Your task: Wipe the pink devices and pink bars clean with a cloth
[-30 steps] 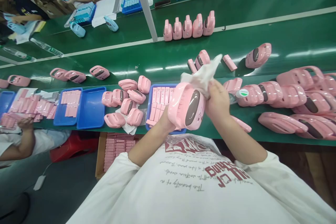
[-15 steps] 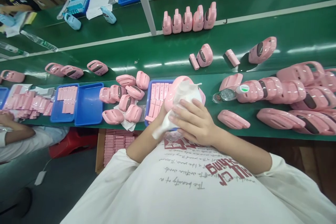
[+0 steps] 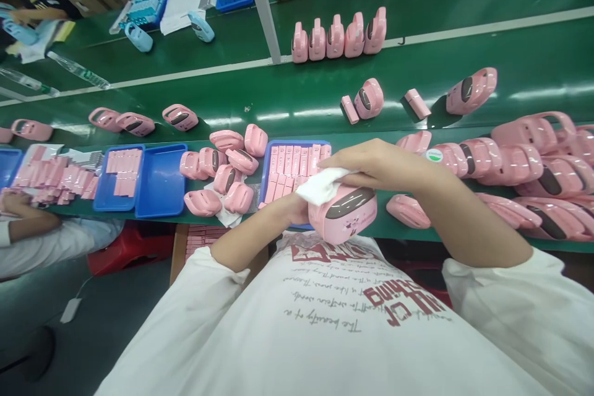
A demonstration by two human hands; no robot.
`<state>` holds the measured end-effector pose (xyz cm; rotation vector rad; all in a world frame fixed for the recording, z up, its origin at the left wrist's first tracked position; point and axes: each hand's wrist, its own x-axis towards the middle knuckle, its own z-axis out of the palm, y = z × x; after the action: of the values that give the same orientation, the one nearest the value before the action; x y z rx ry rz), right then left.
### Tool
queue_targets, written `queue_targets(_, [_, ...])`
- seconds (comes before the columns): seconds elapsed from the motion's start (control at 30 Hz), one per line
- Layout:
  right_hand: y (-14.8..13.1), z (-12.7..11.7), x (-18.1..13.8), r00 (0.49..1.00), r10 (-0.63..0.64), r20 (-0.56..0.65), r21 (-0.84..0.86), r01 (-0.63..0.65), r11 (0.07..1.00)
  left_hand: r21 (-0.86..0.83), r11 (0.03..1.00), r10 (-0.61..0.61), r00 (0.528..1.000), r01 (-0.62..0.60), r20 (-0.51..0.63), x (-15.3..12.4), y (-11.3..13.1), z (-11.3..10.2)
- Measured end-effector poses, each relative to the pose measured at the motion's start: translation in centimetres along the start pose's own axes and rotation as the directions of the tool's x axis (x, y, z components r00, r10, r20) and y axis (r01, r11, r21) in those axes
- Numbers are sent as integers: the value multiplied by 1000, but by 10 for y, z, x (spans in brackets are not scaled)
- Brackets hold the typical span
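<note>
A glossy pink device (image 3: 346,219) with a dark oval window is held up in front of my shirt, its window side tilted toward me. My left hand (image 3: 298,208) grips its left side, with most of the fingers hidden behind the device and the cloth. Over the top arches my right hand (image 3: 371,164), its fingers pressing a white cloth (image 3: 323,187) against the pink shell. Behind the device, a blue tray (image 3: 263,182) holds rows of small pink blocks (image 3: 288,161).
Several pink devices (image 3: 227,176) lie heaped left of the tray, and more (image 3: 508,164) crowd the right side. Across the green bench (image 3: 278,99) stand a row of pink devices (image 3: 335,37) and a metal post (image 3: 262,6). Another person's arm (image 3: 30,226) rests far left.
The device has turned so its dark window shows. My right hand has moved from flat on the cloth to over the top, elbow raised. The view has shifted slightly.
</note>
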<state>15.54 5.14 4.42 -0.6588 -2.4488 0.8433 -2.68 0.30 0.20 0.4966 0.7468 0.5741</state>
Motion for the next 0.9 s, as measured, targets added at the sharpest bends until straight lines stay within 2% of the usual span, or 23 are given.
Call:
queue_targets(0.07, [5, 5, -3, 992, 102, -72, 120, -93, 988, -54, 990, -127, 990, 131, 65, -3, 6, 5])
queue_targets(0.1, [6, 9, -4, 981, 159, -115, 200, -134, 971, -84, 986, -139, 988, 145, 72, -5, 8, 7])
queue_targets(0.17, [7, 20, -8, 945, 275, -178, 401, -185, 897, -142, 987, -70, 996, 76, 47, -6, 9, 10])
queue_targets(0.23, [5, 33, -12, 894, 403, -198, 635, -196, 747, -193, 979, -53, 997, 63, 56, -8, 8, 13])
queue_targets(0.33, [2, 51, -16, 790, 596, -145, 885, -166, 434, -276, 953, -105, 991, 125, 88, -10, 4, 15])
queue_targets(0.37, [2, 57, -17, 743, 656, -130, 924, -149, 352, -301, 941, -129, 986, 154, 101, -10, 2, 15])
queue_targets(0.43, [2, 65, -19, 639, 762, -106, 960, -133, 245, -339, 917, -164, 973, 210, 160, -10, -1, 13])
queue_targets(0.47, [3, 68, -21, 597, 798, -83, 969, -137, 204, -346, 906, -179, 962, 243, 207, -9, -3, 12])
queue_targets(0.5, [3, 70, -22, 575, 817, -41, 976, -153, 157, -346, 897, -192, 948, 275, 255, -8, -4, 10])
queue_targets(0.53, [4, 71, -24, 576, 817, 20, 978, -181, 103, -346, 888, -203, 934, 302, 296, -7, -5, 9])
queue_targets(0.63, [5, 69, -28, 626, 748, 218, 961, -272, -52, -340, 868, -243, 907, 362, 344, -3, -7, 5])
queue_targets(0.7, [6, 65, -27, 622, 725, 295, 949, -280, -146, -324, 860, -283, 897, 394, 341, 0, -9, 4])
queue_targets(0.8, [9, 61, -23, 564, 765, 310, 951, -194, -243, -308, 878, -282, 917, 365, 283, 1, -11, 8])
queue_targets(0.9, [15, 65, -22, 528, 819, 225, 974, -86, -212, -240, 940, -205, 963, 243, 175, -9, -9, 16])
